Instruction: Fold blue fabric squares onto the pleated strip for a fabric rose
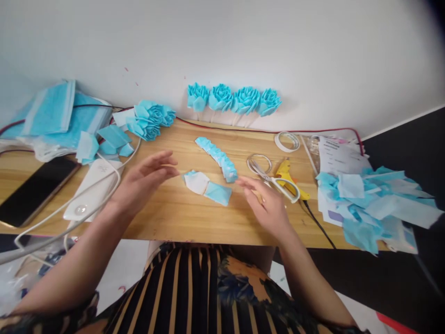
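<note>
A row of overlapping blue folded petals (217, 157), which look like face-mask fabric, lies on the wooden table in front of me. Just below it are a white-sided petal piece (196, 182) and a flat blue piece (218, 192), end to end. My left hand (144, 178) hovers left of these pieces, fingers stretched out and holding nothing. At the near end of the petal row is my right hand (266, 204), its fingers extended; whether the fingertips touch the last petal I cannot tell. White-handled scissors (273, 178) lie right beside that hand.
Several blue fabric flowers (221, 98) on stems lean against the wall; more flowers (149, 119) lie left. A yellow glue gun (287, 176), a tape roll (287, 142) and a heap of blue scraps (378, 199) are right. Left are masks (52, 111), a phone (36, 190) and a cabled white power bank (92, 188).
</note>
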`<move>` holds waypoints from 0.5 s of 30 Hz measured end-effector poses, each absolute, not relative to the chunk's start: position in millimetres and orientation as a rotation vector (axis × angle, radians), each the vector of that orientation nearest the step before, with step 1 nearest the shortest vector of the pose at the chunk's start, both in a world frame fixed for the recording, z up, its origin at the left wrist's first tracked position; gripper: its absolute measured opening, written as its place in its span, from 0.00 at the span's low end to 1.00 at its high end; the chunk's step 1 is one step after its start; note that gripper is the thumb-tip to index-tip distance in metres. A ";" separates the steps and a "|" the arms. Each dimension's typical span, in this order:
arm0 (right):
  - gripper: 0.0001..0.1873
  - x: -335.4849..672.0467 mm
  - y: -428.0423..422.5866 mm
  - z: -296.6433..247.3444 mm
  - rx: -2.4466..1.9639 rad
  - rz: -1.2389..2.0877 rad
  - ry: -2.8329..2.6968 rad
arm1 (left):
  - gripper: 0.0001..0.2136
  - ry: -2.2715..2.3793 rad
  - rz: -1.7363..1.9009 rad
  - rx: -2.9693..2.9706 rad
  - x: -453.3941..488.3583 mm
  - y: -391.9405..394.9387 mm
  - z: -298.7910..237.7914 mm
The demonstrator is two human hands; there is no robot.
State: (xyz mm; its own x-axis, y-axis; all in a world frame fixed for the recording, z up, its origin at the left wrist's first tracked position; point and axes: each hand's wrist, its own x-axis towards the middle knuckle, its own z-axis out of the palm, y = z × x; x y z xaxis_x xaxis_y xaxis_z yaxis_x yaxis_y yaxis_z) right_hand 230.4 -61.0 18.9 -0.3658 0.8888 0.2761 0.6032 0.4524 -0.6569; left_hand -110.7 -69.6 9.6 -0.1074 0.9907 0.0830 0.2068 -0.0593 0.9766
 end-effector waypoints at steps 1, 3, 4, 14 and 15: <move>0.18 222.7 -60.2 21.7 -1.230 0.642 -2.086 | 0.20 1.271 1.218 1.237 -101.4 -66.8 12.9; 0.17 203.0 -57.7 26.9 -1.176 0.707 -2.118 | 0.21 1.102 1.198 1.102 -85.3 -60.6 18.6; 0.16 192.7 -55.8 28.5 -1.151 0.726 -2.131 | 0.22 1.055 1.176 1.080 -79.0 -58.0 21.0; 0.11 147.5 -39.3 20.4 -1.166 0.723 -2.068 | 0.18 0.836 1.053 0.862 -59.8 -59.2 25.2; 0.12 147.4 -40.5 20.5 -1.171 0.707 -2.082 | 0.18 0.837 1.046 0.850 -58.7 -60.7 23.4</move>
State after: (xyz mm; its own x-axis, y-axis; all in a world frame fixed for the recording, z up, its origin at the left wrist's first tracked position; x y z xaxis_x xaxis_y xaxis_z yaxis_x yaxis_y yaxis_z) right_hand 147.4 -40.5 20.5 -0.3989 0.8774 0.2665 0.5334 0.4584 -0.7109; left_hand -58.7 -60.7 23.4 0.2755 0.9464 -0.1684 -0.3723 0.2666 0.8890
